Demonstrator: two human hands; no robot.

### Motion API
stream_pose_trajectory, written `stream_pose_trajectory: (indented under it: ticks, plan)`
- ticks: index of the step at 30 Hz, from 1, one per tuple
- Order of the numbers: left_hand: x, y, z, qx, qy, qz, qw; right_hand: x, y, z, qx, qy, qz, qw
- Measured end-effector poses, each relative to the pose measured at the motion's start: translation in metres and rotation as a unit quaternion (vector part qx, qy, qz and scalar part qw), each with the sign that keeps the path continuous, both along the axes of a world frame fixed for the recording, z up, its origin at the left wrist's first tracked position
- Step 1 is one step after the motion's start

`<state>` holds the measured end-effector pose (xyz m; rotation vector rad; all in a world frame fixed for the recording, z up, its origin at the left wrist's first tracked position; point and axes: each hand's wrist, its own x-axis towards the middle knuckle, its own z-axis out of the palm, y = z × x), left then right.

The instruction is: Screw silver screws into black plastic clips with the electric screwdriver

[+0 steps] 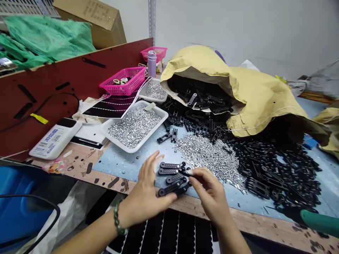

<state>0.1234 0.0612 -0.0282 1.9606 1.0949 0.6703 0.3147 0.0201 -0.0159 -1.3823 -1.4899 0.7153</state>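
Several black hinged link pieces (169, 171) with perforated sides lie at the front edge of the blue table top, between my two hands. My left hand (148, 192), with a beaded bracelet at the wrist, is spread around their left side, thumb and fingers apart. Its thumb comes close to the nearest link; whether it touches cannot be made out. On the other side, my right hand (210, 192) is closed in a pinch at the right ends of the links, on a thin black part (187, 173). The fingers partly hide that part.
Loose screws (212, 158) lie heaped behind my right hand. Black plastic parts (280, 173) pile up at the right, below yellow sacks (201, 58). A white tray of small metal pieces (137, 146), a white scale (55, 139) and a pink basket (124, 83) stand at the left.
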Motion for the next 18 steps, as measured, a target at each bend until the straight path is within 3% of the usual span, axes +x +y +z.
stream_pose_trajectory:
  ticks: [3, 8, 14, 18]
  plan:
    - [0.002, -0.007, -0.017, 0.141, 0.108, -0.038, 0.983, 0.013, -0.006, -0.007, -0.11, 0.077, -0.023, 0.991]
    - [-0.012, -0.013, -0.021, 0.269, 0.114, -0.043, 0.955, 0.004, -0.008, -0.02, -0.235, 0.167, 0.004, 0.958]
    - [-0.029, -0.03, -0.019, 0.264, 0.141, -0.158, 0.941, -0.001, -0.01, -0.029, -0.257, 0.11, 0.011, 0.96]
    - [-0.027, -0.032, -0.023, 0.251, 0.149, -0.163, 0.943, 0.002, -0.011, -0.027, -0.233, 0.035, 0.025, 0.972]
